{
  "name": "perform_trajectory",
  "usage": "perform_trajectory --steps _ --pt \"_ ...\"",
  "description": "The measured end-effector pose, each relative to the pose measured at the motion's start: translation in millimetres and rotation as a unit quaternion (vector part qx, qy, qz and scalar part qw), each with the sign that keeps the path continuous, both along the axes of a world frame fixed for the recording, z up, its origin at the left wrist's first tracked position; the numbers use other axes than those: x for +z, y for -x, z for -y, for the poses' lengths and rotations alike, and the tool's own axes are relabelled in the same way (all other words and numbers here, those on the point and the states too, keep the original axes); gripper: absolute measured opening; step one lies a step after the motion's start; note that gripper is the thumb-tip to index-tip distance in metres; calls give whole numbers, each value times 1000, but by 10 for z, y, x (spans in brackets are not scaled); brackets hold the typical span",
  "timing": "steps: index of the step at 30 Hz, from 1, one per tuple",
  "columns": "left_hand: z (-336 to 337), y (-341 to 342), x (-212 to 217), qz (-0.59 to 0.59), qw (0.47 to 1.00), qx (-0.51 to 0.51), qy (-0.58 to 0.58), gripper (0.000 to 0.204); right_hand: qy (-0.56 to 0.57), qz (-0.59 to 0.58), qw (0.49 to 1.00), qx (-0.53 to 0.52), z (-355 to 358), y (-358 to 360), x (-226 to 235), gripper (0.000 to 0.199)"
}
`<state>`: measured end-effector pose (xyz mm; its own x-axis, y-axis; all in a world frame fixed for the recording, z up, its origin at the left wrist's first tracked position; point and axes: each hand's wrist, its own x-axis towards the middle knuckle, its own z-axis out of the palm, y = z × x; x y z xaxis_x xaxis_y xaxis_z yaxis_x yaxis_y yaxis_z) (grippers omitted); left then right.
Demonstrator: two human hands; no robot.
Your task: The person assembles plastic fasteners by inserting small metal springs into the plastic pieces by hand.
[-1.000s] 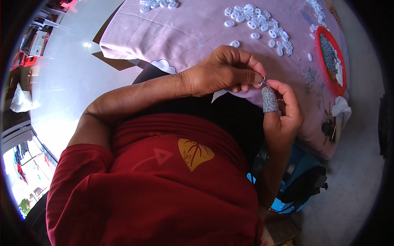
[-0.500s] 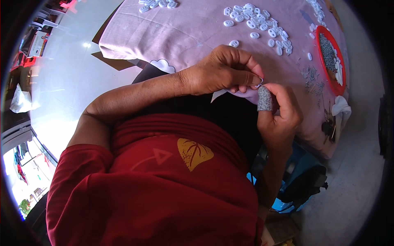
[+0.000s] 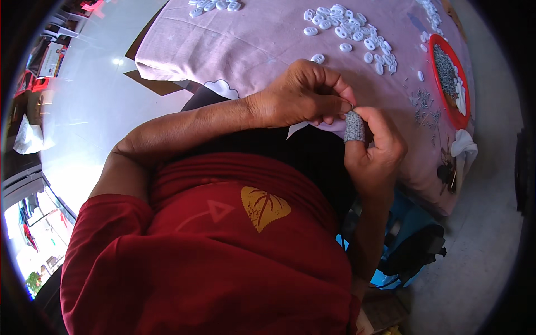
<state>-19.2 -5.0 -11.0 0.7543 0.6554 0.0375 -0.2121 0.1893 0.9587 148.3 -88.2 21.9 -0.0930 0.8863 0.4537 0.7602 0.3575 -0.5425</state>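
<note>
My left hand (image 3: 301, 96) is closed in a pinch over the table's near edge. Between its fingertips is a small white piece, now almost wholly covered by the fingers. My right hand (image 3: 377, 142) meets it there, thumb and forefinger pressed together at the same spot. A grey knitted finger cover (image 3: 354, 127) sits on the right thumb. What the right fingertips grip is too small and hidden to make out. Just beyond the hands, many white oval pieces (image 3: 346, 48) with two holes lie loose on the pink cloth (image 3: 251, 44).
On the right, a red tray (image 3: 467, 72) holds a heap of small grey metal pins (image 3: 445, 70) and white parts. Loose pins (image 3: 425, 106) are scattered beside it. A white cloth (image 3: 463, 146) hangs at the table's right edge. More ovals (image 3: 215, 5) lie far left.
Both hands have shifted slightly left; my right hand has also risen a little and closed against the left fingertips. The small white piece that showed there is now mostly hidden.
</note>
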Motion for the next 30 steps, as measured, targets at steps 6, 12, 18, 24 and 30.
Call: perform_trajectory --steps 6,12,18,24,30 --pt "-36 7 49 0 999 11 33 14 64 -75 995 -6 29 -94 127 13" --pt "-43 8 21 8 999 -1 32 14 52 -51 997 -5 16 -113 77 15" --pt "-39 14 27 5 1000 -1 18 14 28 -20 999 16 9 -97 91 13" --pt "-39 8 32 1 1000 -5 18 13 9 -25 1000 8 -8 -85 38 16" --pt "-41 9 26 -1 1000 0 29 13 -3 -36 999 5 -45 -55 -7 18"
